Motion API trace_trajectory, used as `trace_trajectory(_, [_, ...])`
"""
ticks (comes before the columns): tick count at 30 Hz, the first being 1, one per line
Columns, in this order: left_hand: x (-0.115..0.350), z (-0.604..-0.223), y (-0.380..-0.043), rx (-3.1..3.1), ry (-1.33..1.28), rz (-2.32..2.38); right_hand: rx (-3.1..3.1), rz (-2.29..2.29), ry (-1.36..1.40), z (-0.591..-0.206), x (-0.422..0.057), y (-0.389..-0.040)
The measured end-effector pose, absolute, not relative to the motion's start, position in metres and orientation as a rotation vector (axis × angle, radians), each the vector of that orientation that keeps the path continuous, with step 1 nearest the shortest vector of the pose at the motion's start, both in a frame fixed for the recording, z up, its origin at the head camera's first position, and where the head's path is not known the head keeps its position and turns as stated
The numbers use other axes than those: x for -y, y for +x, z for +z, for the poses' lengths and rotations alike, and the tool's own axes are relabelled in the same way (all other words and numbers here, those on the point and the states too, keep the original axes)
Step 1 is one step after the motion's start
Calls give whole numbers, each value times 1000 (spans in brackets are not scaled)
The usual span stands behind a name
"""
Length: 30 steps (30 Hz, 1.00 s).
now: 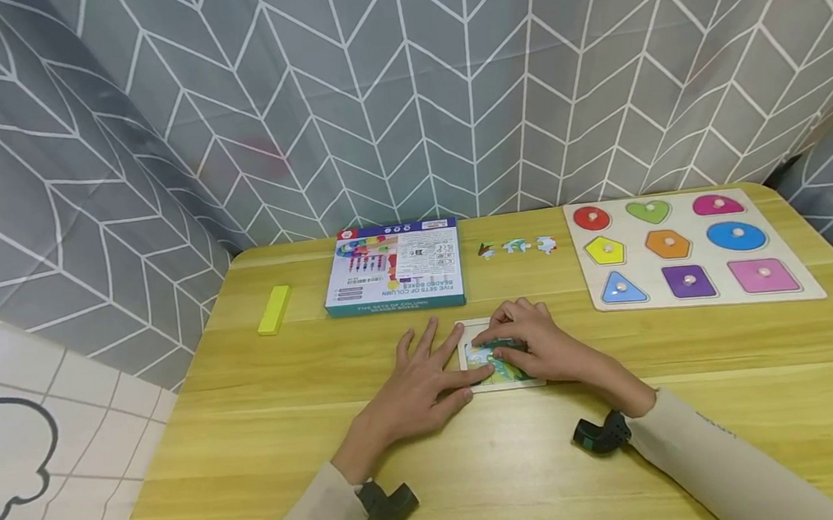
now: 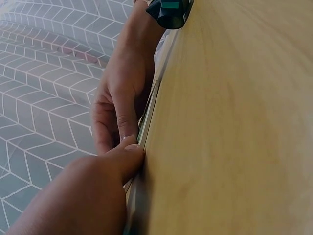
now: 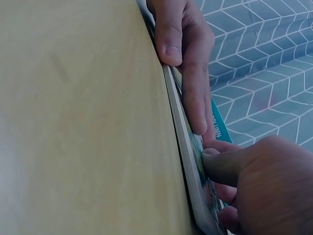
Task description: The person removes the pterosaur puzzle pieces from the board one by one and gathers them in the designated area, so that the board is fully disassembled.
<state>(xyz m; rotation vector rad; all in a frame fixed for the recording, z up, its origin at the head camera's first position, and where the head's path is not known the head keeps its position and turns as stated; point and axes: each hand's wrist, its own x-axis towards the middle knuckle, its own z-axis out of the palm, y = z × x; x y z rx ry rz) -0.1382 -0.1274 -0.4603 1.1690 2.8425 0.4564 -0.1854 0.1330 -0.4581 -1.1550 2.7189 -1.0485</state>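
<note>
A small picture jigsaw in a pale frame (image 1: 471, 332) lies on the table between both hands, showing blue and green artwork. My left hand (image 1: 422, 387) is spread flat at its left side; the index finger reaches over the picture and the thumb rests at the near-left edge. From the right, my right hand (image 1: 543, 344) leans over the board with bent fingers. Its thumb and index fingertips pinch a jigsaw piece (image 1: 486, 354) at the picture's surface, partly covered by the fingers. In the right wrist view, the right thumb (image 3: 220, 161) sits close to the left fingertips.
Three loose jigsaw pieces (image 1: 516, 246) lie beyond the board. A boxed bead set (image 1: 395, 270) stands behind the left hand, with a yellow block (image 1: 274, 310) further left. A wooden shape board (image 1: 705, 247) with knobbed pieces lies at the back right. A patterned curtain (image 1: 401, 88) hangs behind.
</note>
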Motion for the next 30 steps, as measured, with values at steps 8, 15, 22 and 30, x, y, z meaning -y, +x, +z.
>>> trace_trajectory(8, [128,-462,-139,-2845,1168,445,-2702,-1073,-1111,-457,-132,-186])
trace_trajectory(15, [128,-461,-139,-2834,1154,459,-2697,-1126,-1137,-456,-133,-187])
trace_trajectory(22, [128,-460,-139,-2835,1152,458,-2692,-1147,-1187,-455,-131,-188])
trace_trajectory(30, [129,-461,-139,-2833,1163,455,-2655,-1256,-1236,-459,-130,-186])
